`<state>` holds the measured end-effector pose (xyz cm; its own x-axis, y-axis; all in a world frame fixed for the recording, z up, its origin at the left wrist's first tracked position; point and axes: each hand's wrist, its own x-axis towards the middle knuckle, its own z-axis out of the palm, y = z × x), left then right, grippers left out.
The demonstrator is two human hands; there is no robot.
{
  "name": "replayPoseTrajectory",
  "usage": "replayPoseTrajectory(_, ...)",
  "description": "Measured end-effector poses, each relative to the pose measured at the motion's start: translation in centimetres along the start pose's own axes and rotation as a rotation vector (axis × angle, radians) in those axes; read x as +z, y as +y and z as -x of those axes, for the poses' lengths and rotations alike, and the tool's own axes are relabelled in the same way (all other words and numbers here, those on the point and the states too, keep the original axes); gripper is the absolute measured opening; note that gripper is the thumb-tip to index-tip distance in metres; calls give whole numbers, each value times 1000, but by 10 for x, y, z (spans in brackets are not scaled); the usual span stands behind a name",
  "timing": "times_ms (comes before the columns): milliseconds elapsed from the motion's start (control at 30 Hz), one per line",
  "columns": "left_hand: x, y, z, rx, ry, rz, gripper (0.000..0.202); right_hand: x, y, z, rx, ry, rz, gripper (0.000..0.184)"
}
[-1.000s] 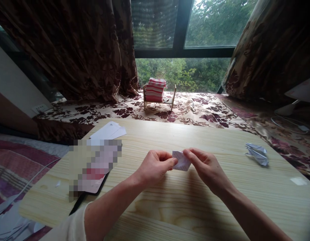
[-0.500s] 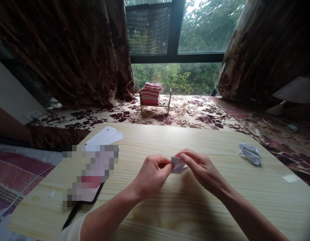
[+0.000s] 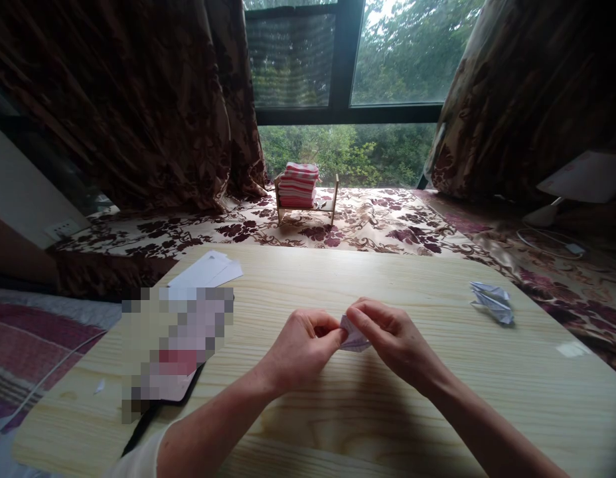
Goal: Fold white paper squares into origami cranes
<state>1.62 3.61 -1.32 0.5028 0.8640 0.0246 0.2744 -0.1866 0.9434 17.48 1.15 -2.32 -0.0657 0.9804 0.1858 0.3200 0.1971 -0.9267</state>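
Note:
A small folded piece of white paper (image 3: 352, 338) is pinched between both hands just above the light wooden table (image 3: 338, 411). My left hand (image 3: 303, 348) grips its left side with thumb and fingers closed. My right hand (image 3: 390, 338) covers its right side, fingers curled over the paper and pressing it together. Most of the paper is hidden by the fingers. A finished folded paper figure (image 3: 491, 302) lies on the table to the far right, away from both hands.
White paper sheets (image 3: 208, 271) lie at the table's back left, above a blurred-out flat object (image 3: 176, 352). A small paper scrap (image 3: 567, 348) sits near the right edge. Beyond the table are a patterned cloth, a small wooden rack with striped fabric (image 3: 301, 186), curtains and a window.
The paper piece has been folded smaller and lowered; my right fingers have closed over more of it. Both hands have drawn closer together. The view has shifted slightly.

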Motion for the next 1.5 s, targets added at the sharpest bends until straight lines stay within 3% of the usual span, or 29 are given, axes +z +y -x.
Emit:
replayPoseTrajectory(167,2,-2,1,16,-19,20,21,2,-3,2,-13,14,51,25)
replayPoseTrajectory(400,0,0,-1,-95,6,185,17,-7,-3,-1,80,42,52,36)
replayPoseTrajectory(533,0,0,-3,-103,9,235,18,-9,-3,-1,42,20,93,26)
replayPoseTrajectory(767,-2,1,-3,-54,63,228,18,-3,-8,3,-15,-62,135,26)
replayPoseTrajectory(967,-3,0,-6,-32,117,230,19,1,-9,4,-7,27,189,25)
replayPoseTrajectory(1067,-14,-8,-10,-24,211,186,16,-6,-2,2,23,65,220,27)
replayPoseTrajectory(1167,-27,-13,-15,-71,428,212,17,-13,4,-1,70,142,170,29)
replayPoseTrajectory(1233,-27,-12,-15,-122,313,244,17,-13,6,-3,74,95,103,30)
replayPoseTrajectory(1333,-18,-5,-11,-90,6,226,27,-7,4,-4,57,67,61,30)
replayPoseTrajectory(1400,-11,0,-8,-73,-73,170,32,-4,2,-4,55,105,32,30)
replayPoseTrajectory(1500,-7,2,-4,-64,-75,89,32,-5,1,-2,68,96,-14,30)
